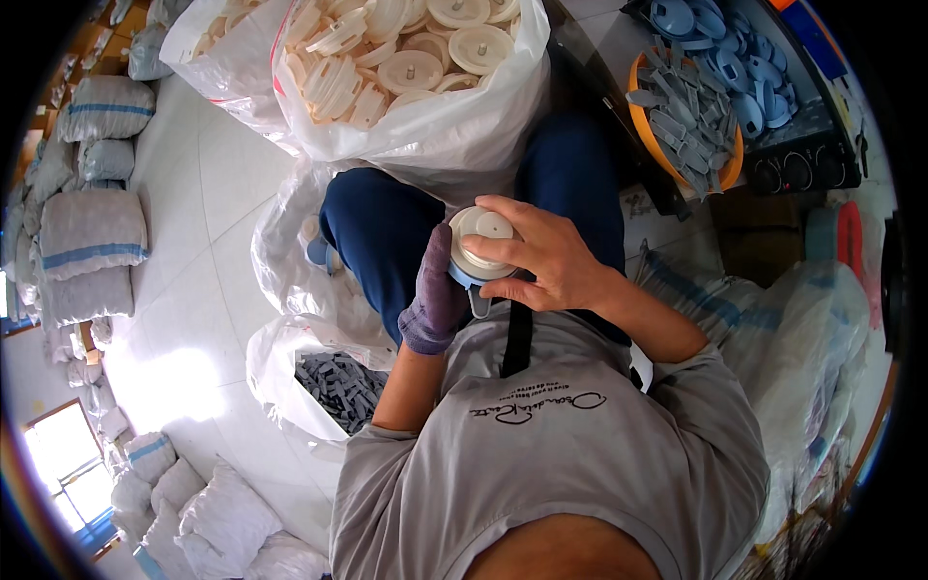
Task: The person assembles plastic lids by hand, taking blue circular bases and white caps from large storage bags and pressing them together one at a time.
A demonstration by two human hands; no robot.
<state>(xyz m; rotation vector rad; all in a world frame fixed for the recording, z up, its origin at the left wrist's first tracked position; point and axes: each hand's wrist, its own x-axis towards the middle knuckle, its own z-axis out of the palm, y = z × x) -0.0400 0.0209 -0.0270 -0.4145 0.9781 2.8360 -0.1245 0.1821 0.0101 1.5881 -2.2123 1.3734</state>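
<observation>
Above my lap is a round plastic part made of a cream-white disc (488, 226) with a raised round knob, seated on a blue piece (461, 275). A grey strip-like clip (479, 305) hangs from its near side. My left hand (431, 298), in a purple-grey glove, is wrapped round the left side of the part. Bare, my right hand (553, 253) grips it from the right, its fingers over the cream disc and the thumb low by the clip. The underside of the part is hidden.
Ahead stands a large white bag (416, 145) of cream discs. At the far right, an orange bowl (638, 116) holds grey strips beside a black crate (812, 126) with blue pieces. Another bag (275, 377) of grey strips is at my left. Stuffed sacks (94, 227) line the left.
</observation>
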